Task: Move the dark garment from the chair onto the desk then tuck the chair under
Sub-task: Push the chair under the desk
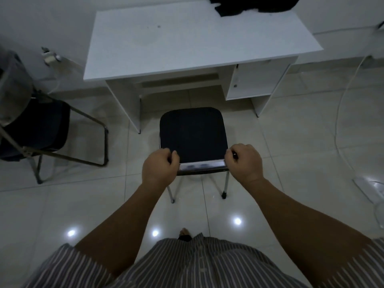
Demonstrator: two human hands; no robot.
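My left hand [160,166] and right hand [244,163] were clenched on the metal top rail of the black-seated steel chair [193,134]; tucking was the step, I judged, needing a straight push between the white laminate desk's [187,36] legs. Another folding chair [41,129] stood clear. The crumpled dark garment [253,4] lay on the desk's far edge.

I have one view only, a wide-angle camera on the head, looking steeply forward and down. My striped shirt [187,265] fills the bottom edge, the chair [192,134] sits close at centre, and the white desk [166,44] spans the top.
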